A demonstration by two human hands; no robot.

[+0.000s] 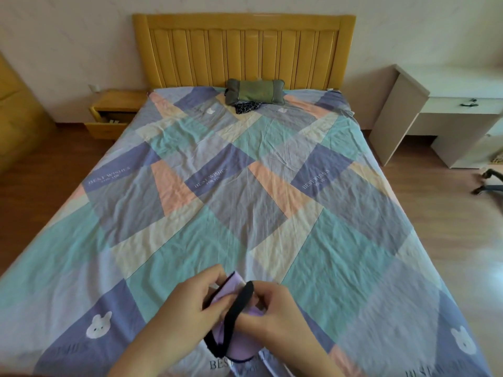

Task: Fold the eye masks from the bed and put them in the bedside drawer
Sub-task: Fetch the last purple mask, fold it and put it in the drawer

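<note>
Both hands hold the purple mask [236, 344] above the bed's [245, 202] near edge. Left hand [190, 297] fingers pinch its upper fold; right hand [275, 308] fingers pinch the black strap [241, 300]. Drawer [107, 126] stands open beside the headboard.

Near the foot edge of a patchwork-sheeted bed [245, 186], the left hand [187, 303] and right hand [277, 311] pinch a lilac fabric eye mask [231, 289] with a black elastic strap [239, 303]. A yellow wooden bedside drawer [107, 126] stands open beside the head corner.

The patchwork bedsheet [245, 186] reads "BEST WISHES FOR YOU" on several of its purple patches.
</note>
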